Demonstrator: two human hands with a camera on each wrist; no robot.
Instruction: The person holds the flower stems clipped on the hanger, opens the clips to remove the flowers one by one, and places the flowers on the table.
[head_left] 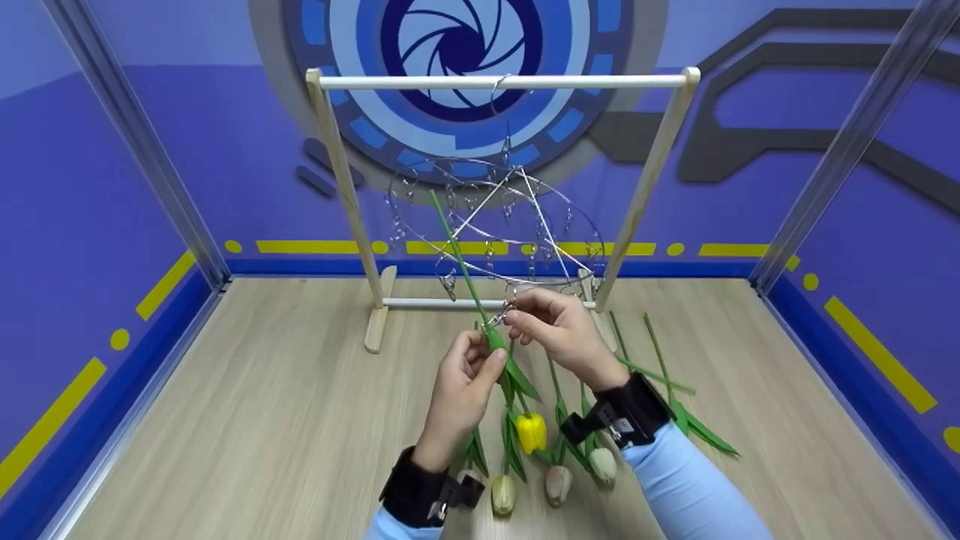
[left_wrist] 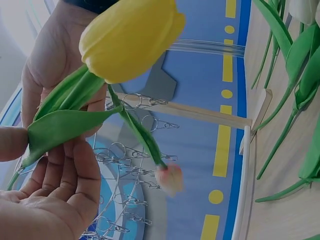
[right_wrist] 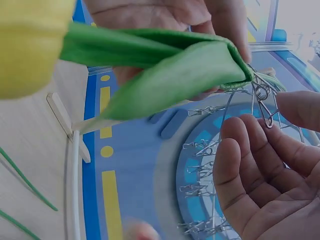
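A yellow tulip (head_left: pixel 531 433) with an artificial look hangs bloom down, its green stem (head_left: pixel 459 259) rising past the hoop. My left hand (head_left: pixel 465 382) pinches it where the leaves meet the stem, thumb on a leaf (left_wrist: pixel 70 132). My right hand (head_left: pixel 562 330) pinches a wire clip (right_wrist: pixel 265 100) between thumb and fingers; the clip's tip meets the stem just above the leaves. Whether its jaws grip the stem cannot be told. The clip belongs to a round metal hanger (head_left: pixel 592 225) with several clips. Behind the yellow bloom, a pink tulip (left_wrist: pixel 170 179) points downward.
A wooden frame (head_left: pixel 337 165) stands at the back, its white top bar (head_left: pixel 420 82) carrying the hanger's hook. On the table (head_left: pixel 262 390) are several tulips, among them a pale green one (head_left: pixel 503 495) and a white one (head_left: pixel 602 466). Purple panels (head_left: pixel 97 187) enclose the sides.
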